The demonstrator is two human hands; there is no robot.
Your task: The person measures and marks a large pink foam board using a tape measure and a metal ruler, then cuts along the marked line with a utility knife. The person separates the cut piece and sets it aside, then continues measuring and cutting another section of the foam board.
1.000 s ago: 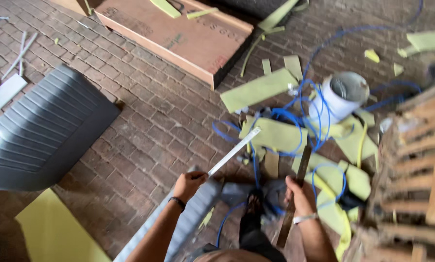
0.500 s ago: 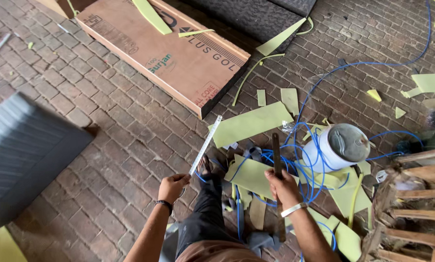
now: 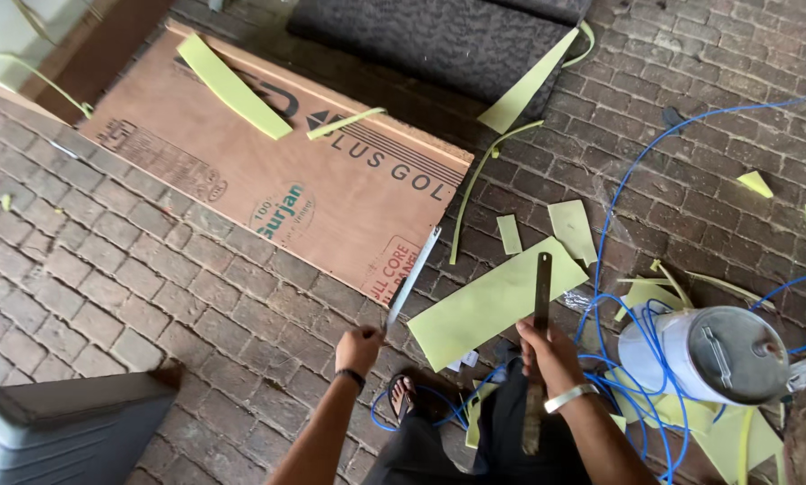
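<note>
Head view. Both hands are closed, each on its own tool, and set apart from each other. Our left hand (image 3: 358, 348) grips the lower end of a thin pale metal blade (image 3: 414, 277), which slants up and to the right, its tip over the near corner of the brown plywood board (image 3: 268, 171). Our right hand (image 3: 547, 355), a light bangle on the wrist, is clamped round the middle of a long dark flat bar (image 3: 540, 341), held nearly upright; its upper end stands over the big yellow-green foam sheet (image 3: 488, 305), its lower end runs down past the dark trousers.

We note the foam sheet lying flat on the brick floor (image 3: 133, 296), just right of the board's corner, between the two tools. Smaller foam offcuts and strips lie on the board and bricks. A white drum (image 3: 717, 355) lies on its side to the right, tangled in blue cable (image 3: 619, 207). A grey moulded panel (image 3: 62, 431) sits at lower left, a dark mat (image 3: 448, 40) at the top. One sandalled foot (image 3: 403, 395) shows between the arms.
</note>
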